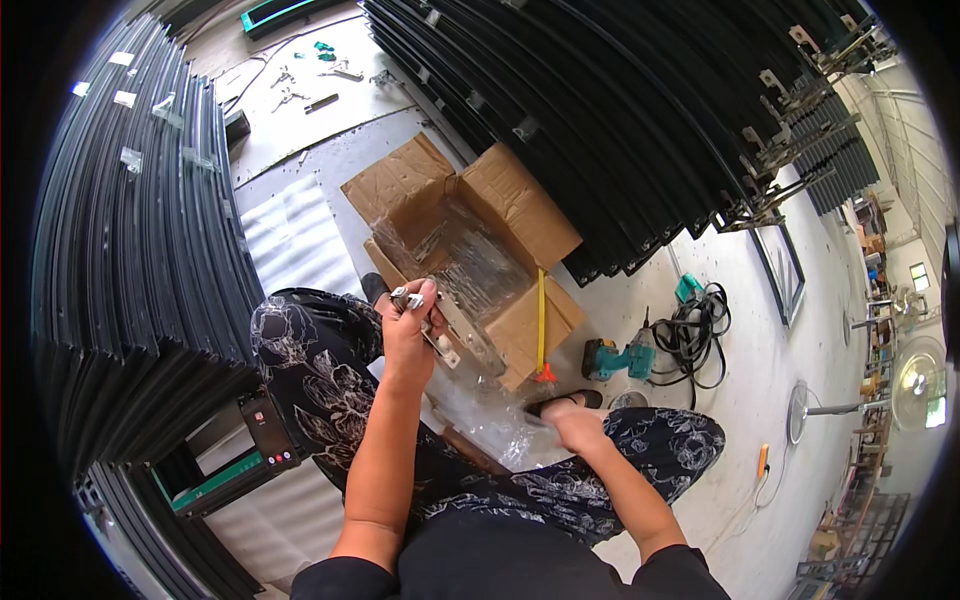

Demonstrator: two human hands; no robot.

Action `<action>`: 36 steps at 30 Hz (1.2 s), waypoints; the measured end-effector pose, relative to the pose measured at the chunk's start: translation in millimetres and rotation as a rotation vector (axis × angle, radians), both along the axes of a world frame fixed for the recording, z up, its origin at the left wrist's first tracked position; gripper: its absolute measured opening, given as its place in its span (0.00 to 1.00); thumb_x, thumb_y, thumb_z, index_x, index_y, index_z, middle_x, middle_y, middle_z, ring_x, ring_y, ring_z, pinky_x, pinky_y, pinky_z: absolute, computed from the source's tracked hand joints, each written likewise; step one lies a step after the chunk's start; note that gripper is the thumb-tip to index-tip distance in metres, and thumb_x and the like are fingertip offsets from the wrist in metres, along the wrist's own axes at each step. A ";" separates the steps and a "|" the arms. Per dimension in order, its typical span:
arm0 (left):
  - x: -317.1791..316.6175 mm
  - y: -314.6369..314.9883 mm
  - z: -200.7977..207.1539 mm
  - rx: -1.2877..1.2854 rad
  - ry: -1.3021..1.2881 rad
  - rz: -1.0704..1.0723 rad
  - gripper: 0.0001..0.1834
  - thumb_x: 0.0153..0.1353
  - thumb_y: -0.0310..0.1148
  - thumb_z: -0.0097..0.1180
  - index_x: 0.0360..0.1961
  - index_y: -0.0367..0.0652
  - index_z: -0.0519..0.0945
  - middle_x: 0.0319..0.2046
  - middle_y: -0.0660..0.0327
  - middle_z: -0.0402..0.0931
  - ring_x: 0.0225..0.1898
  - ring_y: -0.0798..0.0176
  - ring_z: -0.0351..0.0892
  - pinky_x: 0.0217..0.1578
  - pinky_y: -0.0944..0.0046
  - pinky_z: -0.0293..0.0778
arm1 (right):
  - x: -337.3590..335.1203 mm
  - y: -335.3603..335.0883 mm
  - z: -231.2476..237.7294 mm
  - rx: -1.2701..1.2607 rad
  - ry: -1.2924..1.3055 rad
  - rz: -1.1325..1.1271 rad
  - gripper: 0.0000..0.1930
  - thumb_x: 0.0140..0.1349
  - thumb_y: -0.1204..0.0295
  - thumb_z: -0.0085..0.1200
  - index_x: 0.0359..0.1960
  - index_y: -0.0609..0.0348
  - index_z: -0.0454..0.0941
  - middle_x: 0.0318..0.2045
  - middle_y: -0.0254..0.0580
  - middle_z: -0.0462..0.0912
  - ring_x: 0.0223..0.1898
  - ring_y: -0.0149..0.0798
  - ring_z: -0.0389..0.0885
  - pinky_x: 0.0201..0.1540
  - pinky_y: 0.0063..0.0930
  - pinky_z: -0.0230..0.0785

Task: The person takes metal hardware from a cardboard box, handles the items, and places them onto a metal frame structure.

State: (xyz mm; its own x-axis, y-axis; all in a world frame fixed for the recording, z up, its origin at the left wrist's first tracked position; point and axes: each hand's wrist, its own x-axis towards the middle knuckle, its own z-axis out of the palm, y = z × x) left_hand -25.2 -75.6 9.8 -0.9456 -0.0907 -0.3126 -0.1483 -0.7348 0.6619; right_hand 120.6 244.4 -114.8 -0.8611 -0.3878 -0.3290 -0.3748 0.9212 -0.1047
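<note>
My left hand [408, 335] is closed around a slim metal hardware piece [405, 297] with bright fittings at its end, held above the near left side of an open cardboard box [520, 205]. Inside the box lie several metal strips in clear plastic [470, 255]. Another long metal strip with pale fittings [446, 350] slants just below my left hand. Crumpled clear plastic film [500, 425] spreads between my knees. My right hand [578, 428] is low beside that film, near my right foot. Its fingers are blurred, so whether they grip the film is unclear.
Stacked black frames [140, 230] stand at the left, and more black frames [600, 110] at the upper right. A yellow tape measure strip [541, 325] hangs by the box. To its right are a teal cordless drill [618, 360] and a coiled black cable [695, 335].
</note>
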 end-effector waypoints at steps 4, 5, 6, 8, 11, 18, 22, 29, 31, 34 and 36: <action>9.2 4.1 7.7 0.059 0.033 -0.231 0.09 0.60 0.36 0.56 0.34 0.42 0.75 0.23 0.69 0.70 0.22 0.76 0.65 0.20 0.75 0.60 | -53.0 -61.4 112.1 -0.497 0.073 -0.346 0.14 0.53 0.66 0.56 0.39 0.61 0.77 0.34 0.49 0.81 0.35 0.45 0.80 0.38 0.36 0.71; 12.3 6.1 8.6 0.056 0.031 -0.238 0.09 0.60 0.36 0.56 0.34 0.42 0.75 0.23 0.69 0.70 0.22 0.76 0.65 0.20 0.75 0.60 | -66.9 -78.1 129.5 -0.726 -0.028 -0.471 0.13 0.56 0.67 0.55 0.40 0.61 0.77 0.34 0.46 0.81 0.35 0.40 0.79 0.37 0.31 0.71; 14.2 9.5 11.2 0.074 0.012 -0.278 0.08 0.60 0.35 0.56 0.34 0.43 0.74 0.23 0.69 0.69 0.22 0.76 0.65 0.20 0.74 0.60 | -79.1 -95.7 150.2 -0.953 -0.123 -0.598 0.13 0.59 0.67 0.55 0.41 0.62 0.76 0.33 0.43 0.80 0.34 0.34 0.79 0.37 0.26 0.70; 16.9 15.8 12.3 0.076 -0.006 -0.312 0.08 0.59 0.35 0.57 0.34 0.43 0.74 0.22 0.71 0.67 0.22 0.76 0.64 0.21 0.74 0.60 | -96.1 -130.2 175.7 -1.432 -0.365 -0.698 0.12 0.62 0.68 0.55 0.41 0.64 0.76 0.32 0.34 0.79 0.34 0.26 0.75 0.37 0.19 0.67; 18.7 21.8 0.6 -0.001 -0.010 -0.320 0.09 0.59 0.35 0.58 0.34 0.43 0.74 0.22 0.71 0.68 0.21 0.76 0.64 0.21 0.74 0.60 | -108.5 -150.9 168.9 -1.396 -0.315 -0.644 0.11 0.62 0.68 0.54 0.40 0.65 0.75 0.33 0.31 0.78 0.35 0.24 0.73 0.39 0.18 0.67; 20.2 32.8 -6.9 -0.122 0.003 -0.287 0.08 0.58 0.34 0.58 0.32 0.42 0.75 0.20 0.72 0.66 0.18 0.77 0.60 0.18 0.74 0.56 | -104.4 -165.8 134.2 -1.693 -0.129 -0.932 0.07 0.65 0.69 0.51 0.35 0.61 0.73 0.28 0.29 0.74 0.31 0.22 0.69 0.35 0.16 0.63; 13.1 25.7 -13.7 -0.048 -0.089 -0.130 0.06 0.59 0.33 0.58 0.30 0.45 0.74 0.19 0.72 0.66 0.18 0.77 0.60 0.18 0.74 0.56 | -114.8 -143.3 135.1 -1.847 0.132 -1.039 0.07 0.66 0.68 0.49 0.34 0.58 0.72 0.28 0.29 0.73 0.28 0.21 0.68 0.31 0.16 0.61; 6.6 21.1 -5.9 0.025 -0.100 0.041 0.07 0.58 0.32 0.60 0.31 0.45 0.74 0.20 0.72 0.65 0.20 0.76 0.61 0.19 0.74 0.58 | -116.8 -110.7 124.7 -2.014 0.222 -1.182 0.07 0.65 0.69 0.51 0.30 0.56 0.71 0.27 0.31 0.74 0.26 0.24 0.69 0.29 0.18 0.64; 6.9 24.5 -1.6 -0.036 -0.076 -0.031 0.06 0.58 0.31 0.59 0.33 0.43 0.75 0.20 0.71 0.66 0.20 0.76 0.61 0.20 0.74 0.57 | -117.0 -105.0 122.0 -2.049 0.254 -1.231 0.07 0.65 0.69 0.51 0.30 0.56 0.71 0.26 0.32 0.74 0.27 0.26 0.70 0.32 0.22 0.67; 16.2 37.6 10.6 -0.126 -0.043 -0.149 0.08 0.59 0.31 0.59 0.36 0.40 0.76 0.19 0.70 0.68 0.19 0.77 0.62 0.19 0.75 0.58 | -128.0 -91.5 126.8 -2.272 0.229 -1.275 0.07 0.64 0.68 0.51 0.30 0.55 0.71 0.25 0.33 0.74 0.27 0.29 0.71 0.33 0.26 0.69; 26.7 44.8 2.5 -0.187 0.040 -0.289 0.09 0.59 0.28 0.58 0.39 0.37 0.76 0.19 0.69 0.70 0.18 0.77 0.65 0.19 0.76 0.59 | -139.9 -86.7 125.0 -2.312 0.234 -1.334 0.07 0.64 0.68 0.52 0.30 0.55 0.71 0.24 0.34 0.73 0.27 0.31 0.71 0.34 0.28 0.70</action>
State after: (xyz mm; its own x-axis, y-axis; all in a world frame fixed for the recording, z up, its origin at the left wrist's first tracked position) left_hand 1.5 -30.8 12.3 -0.9518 0.1301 -0.2778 -0.3034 -0.5316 0.7908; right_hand -19.3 157.6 10.3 -0.7554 0.5563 -0.3463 -0.2099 -0.7060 -0.6764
